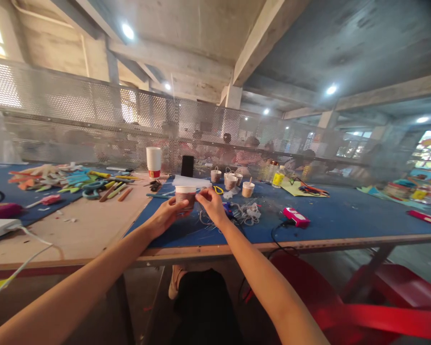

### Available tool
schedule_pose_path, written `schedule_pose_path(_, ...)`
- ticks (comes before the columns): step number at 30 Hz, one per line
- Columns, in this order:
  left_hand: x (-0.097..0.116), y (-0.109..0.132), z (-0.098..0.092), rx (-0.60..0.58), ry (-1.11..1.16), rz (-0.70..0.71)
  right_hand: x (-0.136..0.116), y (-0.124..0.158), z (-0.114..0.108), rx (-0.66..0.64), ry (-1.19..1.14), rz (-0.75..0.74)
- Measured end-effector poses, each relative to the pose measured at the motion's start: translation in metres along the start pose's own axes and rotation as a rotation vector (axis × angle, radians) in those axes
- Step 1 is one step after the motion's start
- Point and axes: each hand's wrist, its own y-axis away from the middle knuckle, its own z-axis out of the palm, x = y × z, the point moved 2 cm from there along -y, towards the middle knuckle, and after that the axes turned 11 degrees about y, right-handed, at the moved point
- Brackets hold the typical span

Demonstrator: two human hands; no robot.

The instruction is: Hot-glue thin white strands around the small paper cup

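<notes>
My left hand (168, 214) is wrapped round a small paper cup (185, 196) with a white rim and a brown band, held upright just above the blue table mat (337, 215). My right hand (211, 205) is beside the cup's right side, fingers pinched together at its rim on something too thin to make out. A tangle of pale string (246, 212) lies on the mat just right of that hand. Several similar small wrapped cups (231, 180) stand farther back.
A tall white cup (153, 162) and a dark phone (187, 166) stand by the mesh screen (93, 120). Coloured sticks and scissors (93, 188) lie left. A pink glue gun (296, 217) with cable lies right. Red chairs (362, 306) stand below right. People sit behind the mesh.
</notes>
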Motion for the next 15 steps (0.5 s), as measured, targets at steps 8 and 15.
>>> schedule_pose_path(8, 0.0001, -0.0003, 0.0002, -0.018, 0.000, -0.007, -0.0039, 0.0015, -0.0016, 0.005, -0.040, 0.019)
schedule_pose_path(15, -0.0007, -0.0003, -0.0010, -0.012, -0.011, -0.011, -0.0039, 0.0015, -0.0024, 0.016, -0.010, 0.032)
